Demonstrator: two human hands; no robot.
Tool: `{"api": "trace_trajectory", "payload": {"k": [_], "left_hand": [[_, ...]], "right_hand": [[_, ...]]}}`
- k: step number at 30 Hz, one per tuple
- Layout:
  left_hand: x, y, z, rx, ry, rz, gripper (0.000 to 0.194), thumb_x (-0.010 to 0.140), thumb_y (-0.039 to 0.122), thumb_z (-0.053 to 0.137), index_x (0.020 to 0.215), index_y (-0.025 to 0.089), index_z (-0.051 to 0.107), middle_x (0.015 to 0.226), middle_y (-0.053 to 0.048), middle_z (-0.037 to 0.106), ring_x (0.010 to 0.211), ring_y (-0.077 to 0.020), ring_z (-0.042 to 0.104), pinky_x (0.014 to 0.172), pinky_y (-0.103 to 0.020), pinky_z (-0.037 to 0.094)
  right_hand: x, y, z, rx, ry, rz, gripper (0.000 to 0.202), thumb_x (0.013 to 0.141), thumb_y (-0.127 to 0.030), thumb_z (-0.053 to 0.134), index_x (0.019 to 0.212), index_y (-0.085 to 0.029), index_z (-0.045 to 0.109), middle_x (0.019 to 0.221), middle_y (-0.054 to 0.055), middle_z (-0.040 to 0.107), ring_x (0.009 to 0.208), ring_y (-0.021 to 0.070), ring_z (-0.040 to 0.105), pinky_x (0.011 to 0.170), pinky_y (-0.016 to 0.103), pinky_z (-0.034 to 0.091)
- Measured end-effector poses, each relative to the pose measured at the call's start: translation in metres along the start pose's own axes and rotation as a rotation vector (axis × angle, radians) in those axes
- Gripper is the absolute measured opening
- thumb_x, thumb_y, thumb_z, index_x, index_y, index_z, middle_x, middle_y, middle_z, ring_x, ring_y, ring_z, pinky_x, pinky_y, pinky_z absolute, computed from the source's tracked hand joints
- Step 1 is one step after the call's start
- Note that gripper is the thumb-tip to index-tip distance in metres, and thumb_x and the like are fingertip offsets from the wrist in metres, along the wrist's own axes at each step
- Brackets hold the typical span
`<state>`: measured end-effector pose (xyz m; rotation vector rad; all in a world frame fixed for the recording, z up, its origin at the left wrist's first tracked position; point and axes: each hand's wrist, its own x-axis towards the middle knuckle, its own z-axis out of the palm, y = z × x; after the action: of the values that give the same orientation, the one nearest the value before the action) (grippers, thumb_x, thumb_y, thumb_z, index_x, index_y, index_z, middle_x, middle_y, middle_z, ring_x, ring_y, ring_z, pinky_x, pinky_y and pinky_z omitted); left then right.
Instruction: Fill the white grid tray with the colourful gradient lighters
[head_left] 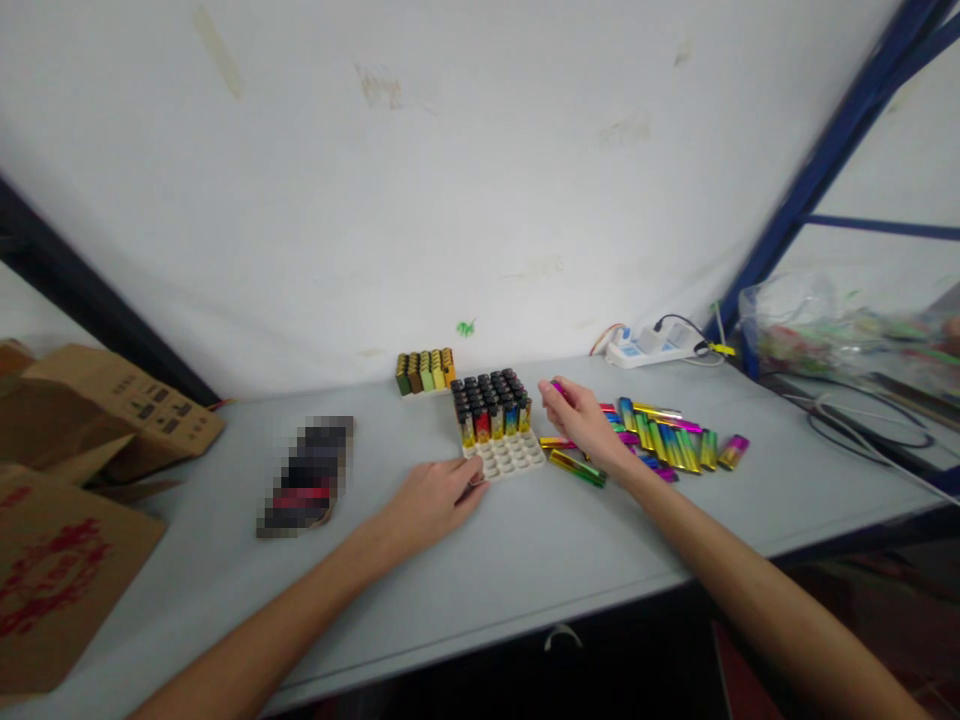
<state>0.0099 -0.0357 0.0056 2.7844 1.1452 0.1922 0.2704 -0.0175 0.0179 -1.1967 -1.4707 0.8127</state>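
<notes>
While my left hand [441, 494] touches the tray [511, 457], its closure indeterminable, my right hand [574, 412] pinches a magenta piece [557, 386]. Loose metallic pieces [667, 445] lie right of this grip.

Red print [56, 575] on cardboard box [124, 600], blurred; dark signs [142, 410] on cardboard flap [97, 370], too small to read

A white tray [517, 458] lies flat at the fingertips of the left hand [435, 495], front sockets showing. Upright black-topped lighters [491, 400] fill its back, left of the right hand [579, 415], which pinches a magenta case [557, 387]. Shiny multicoloured cases [671, 443] lie scattered rightward.
</notes>
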Motion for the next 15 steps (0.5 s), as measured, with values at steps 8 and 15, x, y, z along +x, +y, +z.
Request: {"api": "trace_trajectory", "payload": {"k": [8,15], "left_hand": [[0.000,0.000,0.002,-0.007,0.022,0.002,0.017,0.103,0.032,0.046,0.094,0.022,0.056,0.077,-0.001,0.067,0.069,-0.0184,0.065,0.066,-0.027,0.045],[0.000,-0.001,0.003,-0.009,0.030,0.012,0.018,0.104,0.033,0.045,0.094,0.022,0.056,0.076,0.000,0.067,0.068,-0.0180,0.065,0.065,-0.026,0.044]], "right_hand": [[-0.005,-0.006,0.010,-0.394,0.168,-0.041,0.058,0.093,-0.065,0.048,0.056,-0.023,0.034,0.056,-0.004,0.028,0.055,0.0108,0.029,0.052,0.028,0.019],[-0.005,0.000,0.015,-0.380,0.123,-0.018,0.039,0.084,-0.050,0.044,0.056,-0.024,0.032,0.054,-0.004,0.027,0.053,0.0106,0.028,0.051,0.027,0.018]]}}
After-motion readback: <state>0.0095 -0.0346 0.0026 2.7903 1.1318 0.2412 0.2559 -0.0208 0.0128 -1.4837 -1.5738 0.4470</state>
